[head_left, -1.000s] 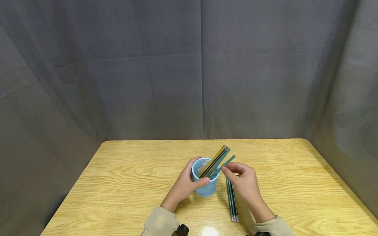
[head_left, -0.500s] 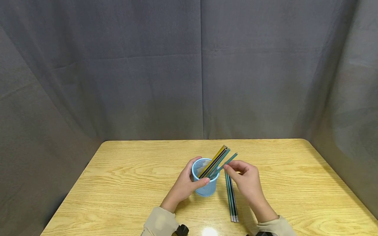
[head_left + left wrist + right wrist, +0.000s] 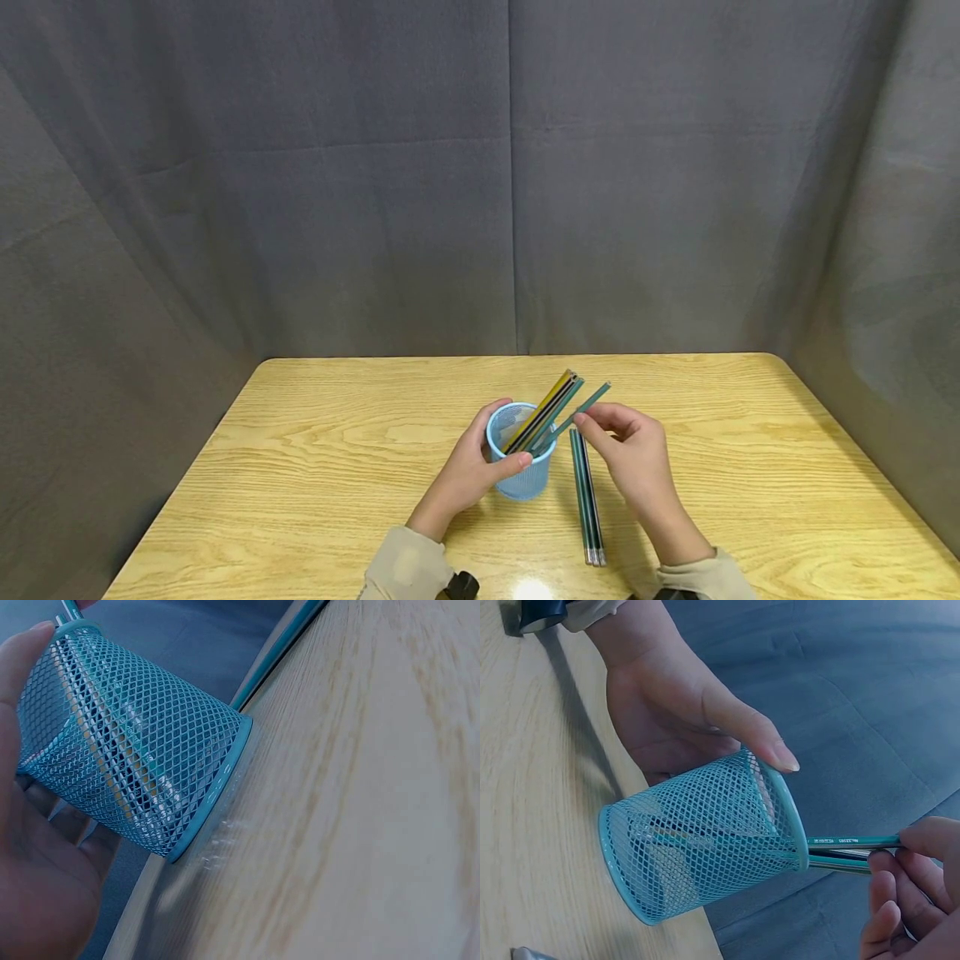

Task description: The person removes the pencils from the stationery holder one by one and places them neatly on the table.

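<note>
A light blue mesh pencil cup (image 3: 522,481) stands on the wooden table, and my left hand (image 3: 472,467) grips it round its side, thumb at the rim. Several pencils (image 3: 545,410), yellow, dark-striped and green, lean to the right inside the cup. Between thumb and fingertips my right hand (image 3: 636,450) pinches a green pencil (image 3: 595,397), whose lower end is inside the cup. The right wrist view shows this pinch (image 3: 900,841) beyond the rim. Just right of the cup, several green and dark pencils (image 3: 588,500) lie side by side on the table.
The wooden table (image 3: 322,467) has rounded far corners. Grey curtains (image 3: 375,208) hang behind it and at both sides. Dark bands with camera mounts (image 3: 461,585) sit at the wrists, below beige sleeves (image 3: 411,562).
My right hand has moved slightly up and to the right, drawing the green pencil a little farther out of the cup. The left hand and the cup have stayed in place.
</note>
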`<action>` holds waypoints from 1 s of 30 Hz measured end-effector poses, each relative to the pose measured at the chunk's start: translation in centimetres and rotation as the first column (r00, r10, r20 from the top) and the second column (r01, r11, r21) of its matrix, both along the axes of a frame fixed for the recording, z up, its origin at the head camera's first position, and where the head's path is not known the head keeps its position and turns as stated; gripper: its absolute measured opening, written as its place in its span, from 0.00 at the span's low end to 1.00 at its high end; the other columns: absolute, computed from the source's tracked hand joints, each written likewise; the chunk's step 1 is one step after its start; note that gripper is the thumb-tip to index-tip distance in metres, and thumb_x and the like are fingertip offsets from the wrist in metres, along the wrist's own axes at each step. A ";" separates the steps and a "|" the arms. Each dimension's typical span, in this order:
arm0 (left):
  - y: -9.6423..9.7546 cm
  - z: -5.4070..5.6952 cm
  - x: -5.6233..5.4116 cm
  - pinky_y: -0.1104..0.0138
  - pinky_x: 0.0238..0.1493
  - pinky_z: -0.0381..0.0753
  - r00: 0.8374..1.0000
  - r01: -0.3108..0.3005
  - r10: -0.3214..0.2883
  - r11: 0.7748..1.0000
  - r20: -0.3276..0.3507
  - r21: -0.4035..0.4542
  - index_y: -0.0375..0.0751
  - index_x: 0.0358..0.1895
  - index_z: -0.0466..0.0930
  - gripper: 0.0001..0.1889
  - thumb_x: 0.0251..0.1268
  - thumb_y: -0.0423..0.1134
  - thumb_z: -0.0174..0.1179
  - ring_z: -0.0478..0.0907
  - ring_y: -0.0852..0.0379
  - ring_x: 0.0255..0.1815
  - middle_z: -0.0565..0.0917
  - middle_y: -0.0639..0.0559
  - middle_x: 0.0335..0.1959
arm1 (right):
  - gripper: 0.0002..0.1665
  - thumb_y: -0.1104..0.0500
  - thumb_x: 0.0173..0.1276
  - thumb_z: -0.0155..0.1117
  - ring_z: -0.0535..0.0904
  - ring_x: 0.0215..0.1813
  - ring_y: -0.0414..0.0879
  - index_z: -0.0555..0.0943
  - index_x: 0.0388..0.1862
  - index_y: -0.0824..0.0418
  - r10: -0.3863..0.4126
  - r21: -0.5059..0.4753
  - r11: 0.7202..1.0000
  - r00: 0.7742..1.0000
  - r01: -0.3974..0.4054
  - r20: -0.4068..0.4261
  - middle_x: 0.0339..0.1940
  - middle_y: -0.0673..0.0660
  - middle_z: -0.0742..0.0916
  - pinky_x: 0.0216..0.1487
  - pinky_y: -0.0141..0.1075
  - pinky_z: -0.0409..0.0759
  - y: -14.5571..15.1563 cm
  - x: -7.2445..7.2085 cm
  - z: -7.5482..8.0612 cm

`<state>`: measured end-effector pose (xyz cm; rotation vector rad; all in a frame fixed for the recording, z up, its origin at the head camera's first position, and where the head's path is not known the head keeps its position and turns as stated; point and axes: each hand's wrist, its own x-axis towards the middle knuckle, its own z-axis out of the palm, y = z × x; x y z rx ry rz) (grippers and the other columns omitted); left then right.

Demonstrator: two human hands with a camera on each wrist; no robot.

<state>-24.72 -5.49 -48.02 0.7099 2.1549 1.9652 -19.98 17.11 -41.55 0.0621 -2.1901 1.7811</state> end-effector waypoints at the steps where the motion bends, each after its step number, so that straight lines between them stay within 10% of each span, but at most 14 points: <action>1: 0.0 0.0 0.0 0.49 0.65 0.66 1.000 0.002 -0.002 1.000 0.000 0.004 0.59 0.75 0.56 0.41 0.61 0.47 0.70 0.70 0.51 0.63 0.72 0.48 0.65 | 0.11 0.56 0.66 0.71 0.80 0.40 0.43 0.87 0.39 0.64 -0.001 -0.001 1.000 1.000 0.001 -0.002 0.37 0.55 0.88 0.37 0.32 0.78 0.0 0.0 0.0; 30: 0.0 0.0 0.1 0.52 0.65 0.66 1.000 -0.006 0.006 1.000 -0.013 -0.007 0.62 0.74 0.58 0.39 0.62 0.47 0.69 0.70 0.54 0.63 0.72 0.50 0.64 | 0.13 0.62 0.64 0.72 0.81 0.40 0.40 0.85 0.41 0.71 -0.042 -0.108 0.993 0.998 0.036 -0.056 0.36 0.57 0.88 0.42 0.30 0.79 0.7 0.6 1.7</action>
